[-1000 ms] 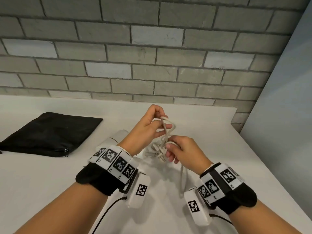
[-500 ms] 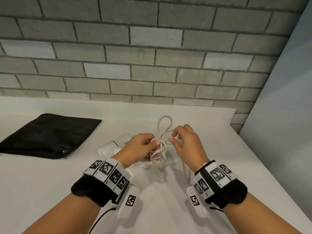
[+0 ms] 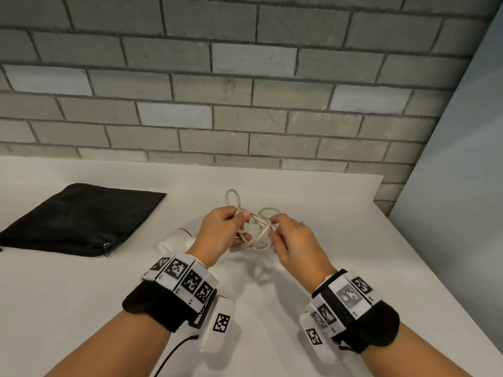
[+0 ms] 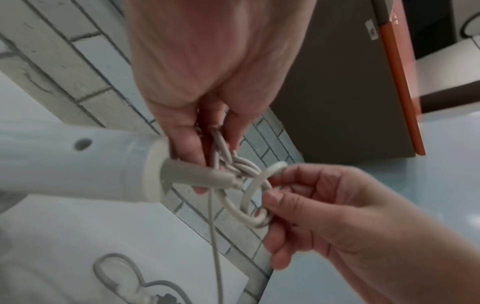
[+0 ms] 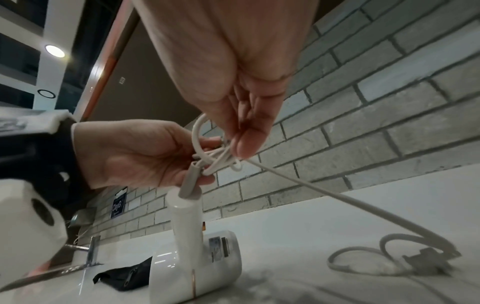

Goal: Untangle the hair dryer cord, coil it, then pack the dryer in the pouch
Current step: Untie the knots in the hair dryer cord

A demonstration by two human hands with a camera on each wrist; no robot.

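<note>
The white cord [image 3: 258, 227] is knotted into loops just above the table, stretched between both hands. My left hand [image 3: 245, 225] pinches the left side of the tangle and my right hand [image 3: 272, 227] pinches a loop on the right. In the left wrist view the knot [image 4: 241, 166] sits by the grey strain relief of the dryer handle [image 4: 78, 164]. The white hair dryer [image 5: 197, 267] lies on the table with its handle pointing up. It is mostly hidden behind my left hand in the head view. The plug [image 5: 426, 261] lies on the table. The black pouch [image 3: 79, 219] lies flat at the left.
The white table [image 3: 81, 308] ends at a grey brick wall [image 3: 245, 104] behind and at a pale panel [image 3: 462, 186] on the right. A tap [image 5: 91, 253] stands far off to the left in the right wrist view.
Both hands have come down from a raised hold to just above the table. They now sit side by side, and the tangle is spread sideways between them.
</note>
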